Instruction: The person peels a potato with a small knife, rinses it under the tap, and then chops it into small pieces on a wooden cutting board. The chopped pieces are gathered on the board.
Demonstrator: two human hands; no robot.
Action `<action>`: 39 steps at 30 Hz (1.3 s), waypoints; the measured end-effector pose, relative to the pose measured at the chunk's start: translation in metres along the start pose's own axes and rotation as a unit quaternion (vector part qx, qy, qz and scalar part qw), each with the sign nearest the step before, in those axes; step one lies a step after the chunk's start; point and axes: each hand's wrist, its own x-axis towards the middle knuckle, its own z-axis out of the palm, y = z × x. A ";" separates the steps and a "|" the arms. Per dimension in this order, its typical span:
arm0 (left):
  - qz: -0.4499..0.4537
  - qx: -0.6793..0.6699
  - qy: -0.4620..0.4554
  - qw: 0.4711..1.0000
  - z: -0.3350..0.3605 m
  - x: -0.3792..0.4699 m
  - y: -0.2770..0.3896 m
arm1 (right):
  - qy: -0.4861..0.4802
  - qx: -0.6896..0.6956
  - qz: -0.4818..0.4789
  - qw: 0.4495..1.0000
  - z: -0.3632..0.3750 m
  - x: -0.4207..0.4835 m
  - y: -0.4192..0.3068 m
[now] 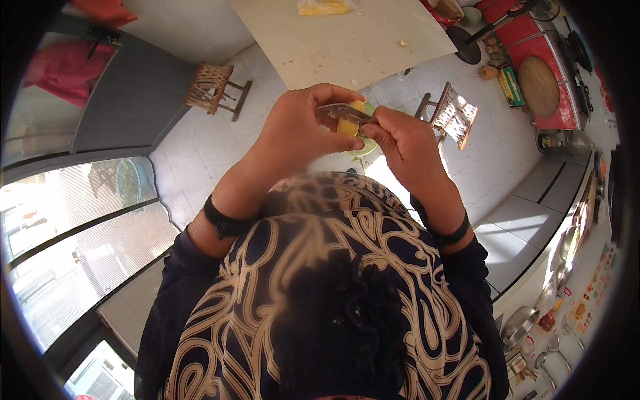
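Observation:
A yellow piece of food [347,127], perhaps a peeled potato, is held between the fingers and thumb of my left hand [305,120]. My right hand [407,142] grips a knife or peeler [345,113], whose metal blade lies across the yellow piece. Which of the two tools it is, I cannot tell. Below both hands, partly hidden by them, is a container with green scraps [369,146] near the floor.
Ahead stands a pale table [345,50] with a bag of yellow food [324,7] and small crumbs. Woven stools stand at the left [212,87] and right [454,116]. Further right are a round wooden board [539,86] and red cabinets [532,47].

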 end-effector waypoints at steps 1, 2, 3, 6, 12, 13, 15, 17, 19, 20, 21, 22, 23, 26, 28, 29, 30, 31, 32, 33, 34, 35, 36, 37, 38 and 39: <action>-0.016 -0.010 0.007 1.000 -0.001 0.001 0.001 | 0.001 -0.007 0.007 1.000 0.000 0.001 0.001; -0.025 -0.024 0.008 0.999 -0.001 0.002 0.001 | 0.025 -0.029 0.032 0.999 0.001 0.002 0.001; -0.041 -0.041 0.011 0.998 -0.002 0.003 0.001 | 0.014 -0.026 0.026 0.999 0.002 0.002 0.001; -0.060 -0.019 -0.010 0.998 -0.004 0.003 0.002 | 0.015 0.001 0.005 1.000 0.003 0.004 0.003; -0.059 -0.109 -0.021 0.992 -0.005 0.007 -0.002 | 0.065 -0.025 0.041 0.997 -0.002 0.008 0.006; -0.055 -0.112 -0.022 0.992 -0.005 0.008 -0.002 | 0.035 -0.006 0.040 0.999 -0.002 0.007 0.006; -0.071 -0.112 -0.012 0.991 -0.005 0.009 -0.002 | 0.012 0.037 0.081 0.996 -0.003 0.006 0.007; -0.083 -0.152 -0.033 0.984 -0.006 0.009 -0.002 | -0.055 0.081 0.010 0.995 -0.002 0.006 0.008; -0.087 -0.169 -0.040 0.981 -0.006 0.009 -0.002 | -0.026 0.037 0.047 0.998 -0.002 0.007 0.010; -0.081 -0.168 -0.037 0.982 -0.007 0.010 -0.002 | -0.004 0.030 0.052 0.998 -0.002 0.006 0.010; -0.079 -0.163 -0.032 0.983 -0.008 0.011 -0.002 | 0.008 0.027 0.064 0.998 -0.002 0.007 0.011; -0.075 -0.166 -0.035 0.983 -0.008 0.011 -0.002 | 0.043 0.032 0.078 0.995 -0.002 0.007 0.012; -0.075 -0.166 -0.036 0.983 -0.009 0.012 -0.002 | 0.012 0.041 0.067 0.997 -0.002 0.007 0.013; -0.072 -0.187 -0.048 0.979 -0.010 0.012 -0.003 | 0.003 0.065 0.050 0.997 -0.001 0.008 0.015; -0.070 -0.199 -0.052 0.976 -0.010 0.012 -0.003 | 0.023 0.048 0.055 0.997 0.000 0.009 0.018; -0.068 -0.201 -0.048 0.976 -0.011 0.013 -0.004 | 0.033 0.040 0.056 0.997 0.001 0.010 0.019; -0.061 -0.202 -0.044 0.976 -0.012 0.013 -0.005 | 0.035 0.038 0.088 0.995 -0.001 0.012 0.021; -0.064 -0.199 -0.044 0.977 -0.013 0.014 -0.006 | 0.051 0.086 0.090 0.991 -0.001 0.016 0.024; -0.062 -0.198 -0.043 0.977 -0.014 0.015 -0.008 | 0.066 0.133 0.093 0.985 -0.002 0.017 0.025; -0.055 -0.200 -0.044 0.977 -0.014 0.016 -0.010 | 0.078 0.178 0.123 0.973 -0.001 0.020 0.026; -0.052 -0.197 -0.036 0.978 -0.014 0.018 -0.012 | 0.051 0.194 0.139 0.970 -0.006 0.020 0.026; -0.044 -0.197 -0.028 0.979 -0.013 0.019 -0.015 | 0.054 0.224 0.125 0.965 -0.008 0.021 0.026; -0.039 -0.195 -0.020 0.980 -0.013 0.021 -0.018 | 0.060 0.253 0.127 0.957 -0.007 0.024 0.024; -0.038 -0.201 -0.006 0.979 -0.012 0.023 -0.021 | 0.064 0.285 0.123 0.948 -0.006 0.026 0.021; -0.039 -0.205 0.009 0.978 -0.011 0.026 -0.024 | 0.070 0.308 0.125 0.940 -0.006 0.028 0.019; -0.036 -0.210 0.022 0.977 -0.010 0.029 -0.027 | 0.072 0.334 0.123 0.932 -0.006 0.030 0.016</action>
